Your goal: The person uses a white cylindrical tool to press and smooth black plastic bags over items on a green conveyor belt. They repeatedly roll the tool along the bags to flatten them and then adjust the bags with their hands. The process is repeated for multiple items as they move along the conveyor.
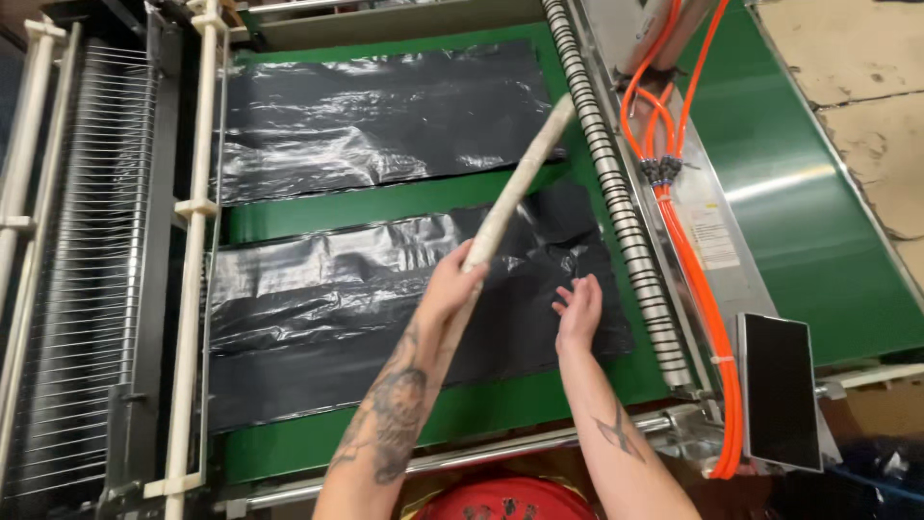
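Two black sheets (404, 308) lie on our green belt (318, 217). Our left hand (452, 284) clenches a stick (515, 183) slanting up-right; our right hand (579, 308), released, hovers nearer the lower sheet.

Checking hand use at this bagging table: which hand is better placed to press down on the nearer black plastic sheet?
Right, probably. The right hand is open and empty directly over the nearer black plastic sheet, while the left hand is gripping a pale stick.

One head-worn camera looks steeply down from close above onto the green conveyor belt (385, 207) ahead
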